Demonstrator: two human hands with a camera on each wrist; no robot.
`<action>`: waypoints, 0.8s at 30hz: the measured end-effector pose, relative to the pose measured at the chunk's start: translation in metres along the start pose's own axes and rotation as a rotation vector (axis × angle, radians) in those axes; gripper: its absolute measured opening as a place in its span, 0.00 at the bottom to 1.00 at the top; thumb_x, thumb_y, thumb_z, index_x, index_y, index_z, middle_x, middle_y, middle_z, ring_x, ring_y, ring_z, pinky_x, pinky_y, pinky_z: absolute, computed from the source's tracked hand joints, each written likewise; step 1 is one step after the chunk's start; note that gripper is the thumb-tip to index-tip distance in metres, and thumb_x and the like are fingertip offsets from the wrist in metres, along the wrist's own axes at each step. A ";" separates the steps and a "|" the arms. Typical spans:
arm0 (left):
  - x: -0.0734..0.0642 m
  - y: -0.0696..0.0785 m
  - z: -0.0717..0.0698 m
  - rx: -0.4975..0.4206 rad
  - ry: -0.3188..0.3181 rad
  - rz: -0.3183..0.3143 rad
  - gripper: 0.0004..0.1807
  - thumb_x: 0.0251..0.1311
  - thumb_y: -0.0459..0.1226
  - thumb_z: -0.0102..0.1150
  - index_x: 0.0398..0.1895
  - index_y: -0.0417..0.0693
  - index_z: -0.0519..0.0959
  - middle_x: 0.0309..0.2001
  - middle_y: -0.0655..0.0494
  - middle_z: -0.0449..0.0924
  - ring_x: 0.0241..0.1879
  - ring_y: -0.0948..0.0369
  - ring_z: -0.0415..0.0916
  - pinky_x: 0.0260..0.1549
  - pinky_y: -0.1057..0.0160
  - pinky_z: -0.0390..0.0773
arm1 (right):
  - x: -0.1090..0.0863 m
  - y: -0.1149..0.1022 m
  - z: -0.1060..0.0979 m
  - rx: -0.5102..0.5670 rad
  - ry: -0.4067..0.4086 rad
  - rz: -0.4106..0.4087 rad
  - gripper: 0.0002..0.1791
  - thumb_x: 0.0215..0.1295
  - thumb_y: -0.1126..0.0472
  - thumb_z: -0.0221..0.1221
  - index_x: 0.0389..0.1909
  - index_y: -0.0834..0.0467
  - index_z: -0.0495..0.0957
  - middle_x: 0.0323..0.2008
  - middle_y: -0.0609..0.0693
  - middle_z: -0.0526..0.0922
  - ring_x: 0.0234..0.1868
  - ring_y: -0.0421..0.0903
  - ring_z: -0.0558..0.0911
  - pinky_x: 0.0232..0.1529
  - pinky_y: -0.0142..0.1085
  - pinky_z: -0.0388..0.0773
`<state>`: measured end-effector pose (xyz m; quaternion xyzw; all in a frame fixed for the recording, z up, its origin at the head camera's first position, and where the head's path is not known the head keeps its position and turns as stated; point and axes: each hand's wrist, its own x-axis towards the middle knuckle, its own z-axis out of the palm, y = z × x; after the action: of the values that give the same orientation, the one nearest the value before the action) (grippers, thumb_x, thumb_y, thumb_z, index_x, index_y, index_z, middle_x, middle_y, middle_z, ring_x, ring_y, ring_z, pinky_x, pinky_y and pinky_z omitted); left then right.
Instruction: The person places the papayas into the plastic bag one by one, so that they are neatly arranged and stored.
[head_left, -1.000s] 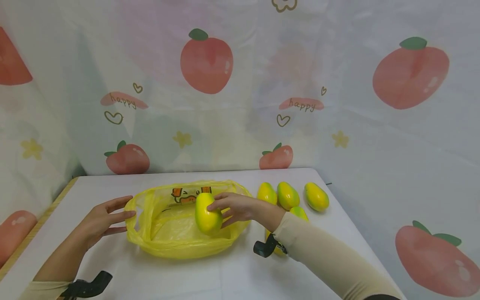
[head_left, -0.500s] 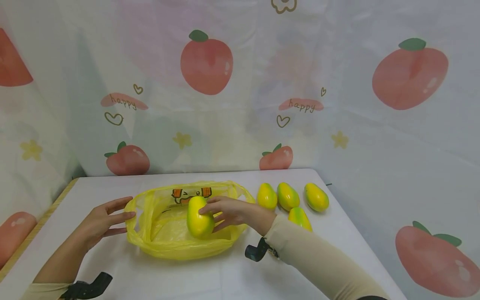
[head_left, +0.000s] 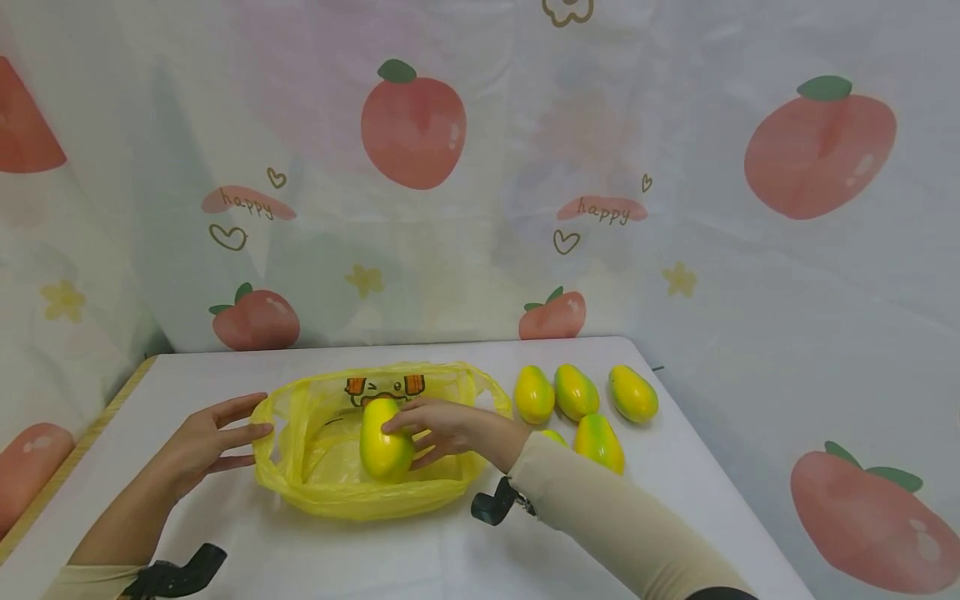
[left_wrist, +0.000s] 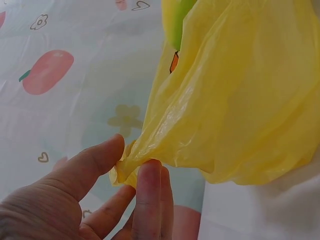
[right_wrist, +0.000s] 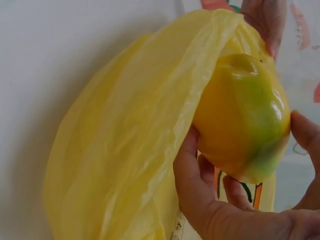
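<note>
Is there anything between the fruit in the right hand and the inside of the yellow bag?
Nothing visible: the right hand holds the fruit at the opening of the bag; the left hand pinches the bag's edge, clear of the fruit.

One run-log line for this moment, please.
left grip: pinches yellow bag by edge | right grip: holds fruit at bag opening | other fruits: on table, right of bag

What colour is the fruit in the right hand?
The fruit is glossy yellow blending into green, seen best in the right wrist view.
</note>
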<state>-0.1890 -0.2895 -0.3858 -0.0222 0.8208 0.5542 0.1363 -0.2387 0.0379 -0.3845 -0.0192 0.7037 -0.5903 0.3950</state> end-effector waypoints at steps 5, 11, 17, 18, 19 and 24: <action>0.000 0.001 0.000 0.007 0.004 -0.006 0.47 0.64 0.47 0.63 0.77 0.41 0.50 0.75 0.32 0.47 0.47 0.70 0.75 0.45 0.58 0.85 | 0.004 0.002 0.005 0.027 0.005 0.004 0.40 0.62 0.57 0.65 0.71 0.63 0.59 0.66 0.65 0.66 0.61 0.66 0.72 0.53 0.56 0.80; 0.001 -0.002 0.000 0.009 0.003 -0.014 0.47 0.63 0.48 0.64 0.78 0.42 0.50 0.75 0.33 0.47 0.50 0.68 0.75 0.45 0.58 0.85 | 0.010 0.003 0.011 0.049 -0.007 0.011 0.39 0.62 0.57 0.65 0.71 0.62 0.60 0.66 0.65 0.67 0.61 0.64 0.73 0.52 0.55 0.81; 0.000 -0.002 0.002 0.015 0.008 -0.015 0.46 0.64 0.48 0.63 0.78 0.42 0.50 0.75 0.33 0.47 0.51 0.65 0.75 0.45 0.58 0.85 | 0.013 0.002 0.017 0.026 -0.004 0.015 0.37 0.62 0.57 0.65 0.70 0.62 0.62 0.65 0.64 0.68 0.60 0.63 0.75 0.51 0.54 0.82; 0.000 -0.002 0.002 0.015 0.008 -0.015 0.46 0.64 0.48 0.63 0.78 0.42 0.50 0.75 0.33 0.47 0.51 0.65 0.75 0.45 0.58 0.85 | 0.014 0.003 0.018 0.025 -0.003 0.016 0.37 0.62 0.57 0.65 0.69 0.62 0.63 0.65 0.64 0.68 0.59 0.63 0.75 0.51 0.54 0.82; 0.000 -0.002 0.002 0.013 0.007 -0.014 0.46 0.64 0.47 0.63 0.78 0.41 0.50 0.75 0.33 0.47 0.51 0.66 0.75 0.45 0.58 0.85 | 0.015 0.003 0.019 0.025 -0.003 0.016 0.36 0.62 0.57 0.65 0.69 0.62 0.63 0.65 0.64 0.68 0.59 0.63 0.75 0.51 0.54 0.82; 0.000 -0.001 0.003 0.003 0.001 -0.010 0.46 0.64 0.47 0.63 0.77 0.41 0.50 0.75 0.33 0.48 0.49 0.68 0.76 0.45 0.58 0.85 | 0.020 0.003 0.023 0.034 0.005 0.023 0.36 0.62 0.57 0.65 0.68 0.60 0.64 0.65 0.64 0.68 0.59 0.62 0.75 0.50 0.54 0.83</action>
<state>-0.1882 -0.2872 -0.3880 -0.0265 0.8216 0.5523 0.1389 -0.2381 0.0103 -0.3979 -0.0029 0.6947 -0.5978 0.4000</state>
